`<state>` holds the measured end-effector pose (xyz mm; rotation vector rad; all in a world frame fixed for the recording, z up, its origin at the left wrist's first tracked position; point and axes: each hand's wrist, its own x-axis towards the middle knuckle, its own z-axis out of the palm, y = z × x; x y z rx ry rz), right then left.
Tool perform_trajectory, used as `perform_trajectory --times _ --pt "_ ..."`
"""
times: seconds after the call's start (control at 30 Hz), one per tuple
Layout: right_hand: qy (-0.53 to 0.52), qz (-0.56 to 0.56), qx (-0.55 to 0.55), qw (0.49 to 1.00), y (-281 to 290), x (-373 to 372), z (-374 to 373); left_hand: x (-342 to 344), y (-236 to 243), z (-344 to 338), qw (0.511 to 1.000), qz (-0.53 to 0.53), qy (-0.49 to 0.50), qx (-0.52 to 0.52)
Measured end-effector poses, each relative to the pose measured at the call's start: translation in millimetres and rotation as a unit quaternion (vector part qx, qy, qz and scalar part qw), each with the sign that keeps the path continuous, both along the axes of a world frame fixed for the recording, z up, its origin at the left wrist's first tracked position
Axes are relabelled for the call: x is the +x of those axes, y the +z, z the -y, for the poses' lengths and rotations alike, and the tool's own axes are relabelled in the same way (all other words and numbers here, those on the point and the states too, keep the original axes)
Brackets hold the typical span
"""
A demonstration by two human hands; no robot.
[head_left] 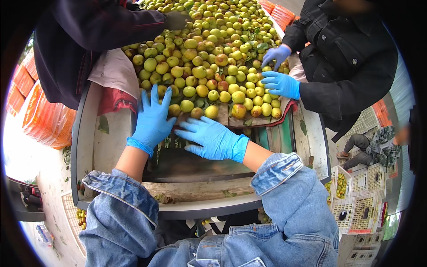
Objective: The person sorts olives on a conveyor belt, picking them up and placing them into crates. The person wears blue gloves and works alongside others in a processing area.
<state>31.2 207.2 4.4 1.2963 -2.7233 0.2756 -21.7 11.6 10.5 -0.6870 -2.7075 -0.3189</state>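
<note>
A thick heap of round yellow-green fruits with reddish-brown patches (202, 91), looking like jujubes, covers the sorting table (200, 191). My left hand (152, 121), in a blue glove, reaches the heap's near left edge with fingers spread. Its fingertips are among the front fruits; I see nothing held. My right hand (211, 139), gloved alike, lies palm down just below the front row, fingers stretched toward the left. A yellowish fruit (211, 111) sits right beyond its fingers. Under both hands is a dark sloping opening (191, 164), partly hidden by them.
Across on the right, a person in black (347, 58) has two gloved hands (282, 84) at the fruits. Another person's dark sleeve (120, 26) reaches in from the left. Cloth (118, 73) drapes the table's left side. Plastic crates (362, 218) stand at lower right, orange wrapped bundles (49, 118) at left.
</note>
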Motion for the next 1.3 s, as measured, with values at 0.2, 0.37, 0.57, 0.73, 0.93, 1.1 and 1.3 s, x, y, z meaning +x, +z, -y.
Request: perform_trajectory --times 0.2,0.37,0.57,0.73,0.93,1.1,1.3 --pt "-0.249 -0.063 0.107 0.960 -6.1 -27.3 -34.6 9.3 7.0 -8.0 0.988 0.102 -0.071 -0.094" --pt "-0.178 0.260 0.269 0.910 66.5 -33.4 2.1 -3.4 -5.8 -9.2 0.972 0.098 -0.207 0.055" --pt "-0.284 -0.063 0.045 0.956 25.3 -93.6 6.6 3.2 -27.0 -6.4 0.993 -0.042 -0.059 -0.098" --pt "-0.206 0.029 0.140 0.968 26.1 -47.4 -10.1 -6.1 3.6 -7.2 0.983 0.122 -0.079 0.115" --pt "-0.219 -0.051 0.072 0.972 45.0 -21.3 -58.5 15.2 -3.7 -9.1 0.972 0.101 -0.211 -0.033" --pt "-0.258 0.018 0.181 0.949 15.5 4.2 -54.0 0.8 2.3 -14.4 0.963 0.105 -0.247 0.007" --pt "-0.104 0.058 0.080 0.990 32.5 33.1 -37.0 11.7 3.6 -4.9 0.989 0.116 -0.058 -0.069"
